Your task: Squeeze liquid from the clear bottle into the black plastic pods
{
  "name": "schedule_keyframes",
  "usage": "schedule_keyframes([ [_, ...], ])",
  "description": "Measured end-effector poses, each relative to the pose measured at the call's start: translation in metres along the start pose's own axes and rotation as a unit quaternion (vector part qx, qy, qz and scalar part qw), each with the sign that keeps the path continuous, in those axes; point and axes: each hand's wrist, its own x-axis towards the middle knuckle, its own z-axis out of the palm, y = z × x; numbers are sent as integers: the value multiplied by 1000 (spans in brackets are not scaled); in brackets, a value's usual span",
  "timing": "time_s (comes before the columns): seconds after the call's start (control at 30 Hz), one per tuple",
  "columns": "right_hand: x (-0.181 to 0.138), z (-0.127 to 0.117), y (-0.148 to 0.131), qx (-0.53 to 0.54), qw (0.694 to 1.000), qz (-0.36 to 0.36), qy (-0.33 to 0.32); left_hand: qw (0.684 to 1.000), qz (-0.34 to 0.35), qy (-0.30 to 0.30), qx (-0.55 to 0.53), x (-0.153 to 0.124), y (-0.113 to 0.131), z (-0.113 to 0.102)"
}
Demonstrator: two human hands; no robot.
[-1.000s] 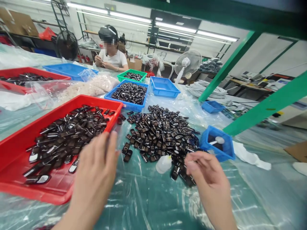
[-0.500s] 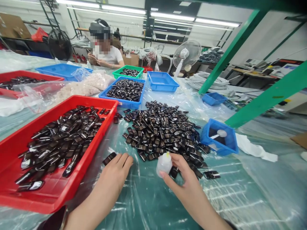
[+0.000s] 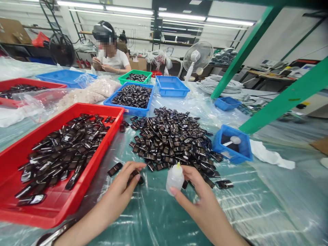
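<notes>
My right hand (image 3: 198, 196) is wrapped round a small white squeeze bottle (image 3: 174, 177) with a yellow tip, held upright on the plastic-covered table (image 3: 159, 218). My left hand (image 3: 123, 186) pinches a small glossy black part (image 3: 133, 176) just left of the bottle. Another loose black part (image 3: 115, 169) lies beside my left fingers. A big heap of the same black parts (image 3: 171, 138) lies right behind both hands. A red tray (image 3: 58, 205) with several black parts stands at my left.
A small blue bin (image 3: 232, 145) stands right of the heap, a white cloth (image 3: 271, 158) beside it. Blue trays (image 3: 171, 86), a green tray (image 3: 135, 78) and clear bags (image 3: 84, 94) lie farther back. A person (image 3: 110, 56) sits at the far end. Green frame beams (image 3: 282, 102) slant at right.
My left hand came down from over the red tray to the table and closed on a black part. My right hand took hold of the white bottle and stood it upright.
</notes>
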Motion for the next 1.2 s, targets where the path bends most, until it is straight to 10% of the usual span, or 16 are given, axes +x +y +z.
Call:
schedule_keyframes([
  [0.83,-3,-3,-9,33,999,-2,-42,995,-54,-49,75,-10,1,6],
  [1.2,-14,-15,-15,158,987,10,-38,997,54,26,-56,-16,12,-8],
])
